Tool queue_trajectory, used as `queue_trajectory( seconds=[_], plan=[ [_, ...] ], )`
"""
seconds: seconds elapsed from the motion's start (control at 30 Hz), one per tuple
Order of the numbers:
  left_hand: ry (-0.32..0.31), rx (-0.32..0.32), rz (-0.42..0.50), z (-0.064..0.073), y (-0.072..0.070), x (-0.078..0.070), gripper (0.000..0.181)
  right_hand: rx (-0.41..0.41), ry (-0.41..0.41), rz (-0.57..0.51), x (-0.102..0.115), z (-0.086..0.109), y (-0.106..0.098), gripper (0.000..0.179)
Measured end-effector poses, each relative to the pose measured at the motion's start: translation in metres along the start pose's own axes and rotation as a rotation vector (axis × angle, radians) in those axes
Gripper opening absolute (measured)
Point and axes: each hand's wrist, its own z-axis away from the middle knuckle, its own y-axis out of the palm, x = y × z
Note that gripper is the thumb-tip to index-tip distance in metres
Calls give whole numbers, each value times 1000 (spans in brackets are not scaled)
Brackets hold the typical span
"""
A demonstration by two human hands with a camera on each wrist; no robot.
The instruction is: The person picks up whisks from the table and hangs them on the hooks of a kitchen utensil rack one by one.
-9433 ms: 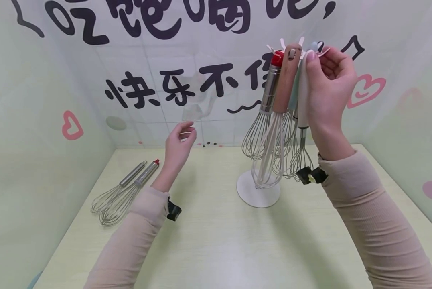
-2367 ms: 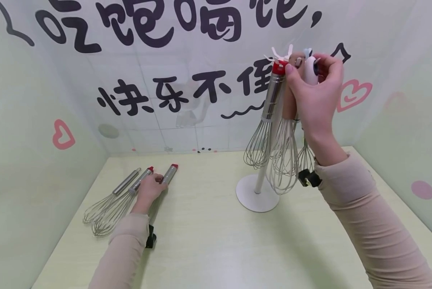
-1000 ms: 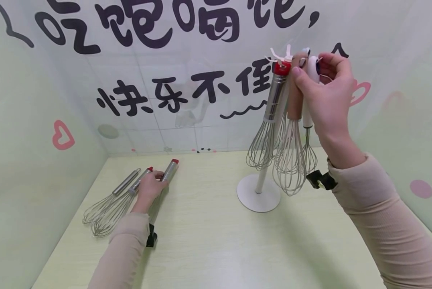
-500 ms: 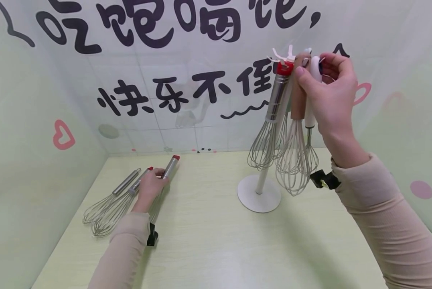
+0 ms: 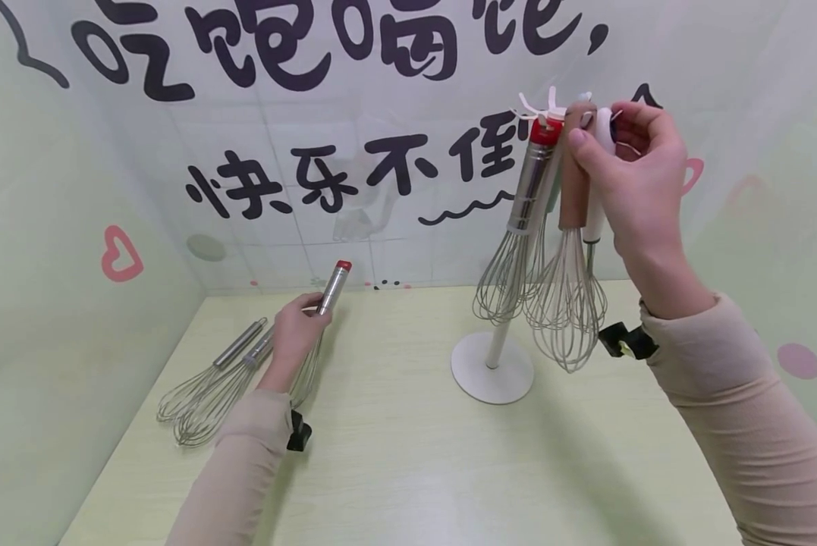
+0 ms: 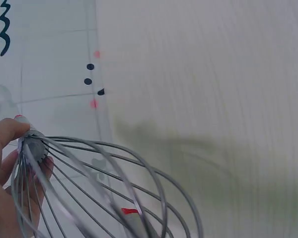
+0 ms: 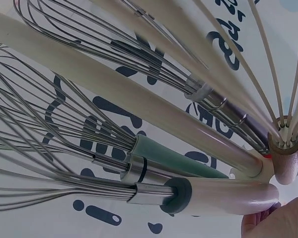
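Note:
My left hand (image 5: pixel 295 330) grips a steel whisk (image 5: pixel 334 288) with a red end cap, its handle raised and tilted. Its wire loops slant toward the tabletop, partly behind my hand; in the left wrist view its grey collar (image 6: pixel 37 148) sits at my fingers. At the right stands a white whisk stand (image 5: pixel 493 368) with hooks on top, hung with several whisks. My right hand (image 5: pixel 643 171) reaches round the top of a white-handled whisk (image 5: pixel 595 212), thumb touching a brown-handled whisk (image 5: pixel 573 186). A red-capped steel whisk (image 5: pixel 532 186) and a green-handled whisk (image 7: pixel 174 156) hang beside them.
Two more steel whisks lie side by side at the left of the pale table (image 5: pixel 408 455): one with a looped end (image 5: pixel 234 349), the other (image 5: pixel 254 353) partly behind my left hand. Close behind the table is a wall covering (image 5: pixel 381 189) with large black lettering.
My left hand has come down to the table, taken hold of a red-capped whisk and raised its handle. My right hand, now thumb on the brown handle, and the hanging whisks have lately shifted rightward.

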Motion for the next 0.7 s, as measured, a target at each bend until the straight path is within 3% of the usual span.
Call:
queue_trajectory(
  seconds=[0.2, 0.4, 0.7],
  plan=[
    [52, -59, 138, -2, 2, -25, 44, 11, -13, -35, -2, -1, -3, 41],
    [101, -87, 282, 0, 0, -59, 42, 25, -26, -55, -3, -2, -5, 40],
    [252, -92, 414, 13, 2, -118, 44, 30, -27, -117, -4, -6, -9, 27]
  ],
)
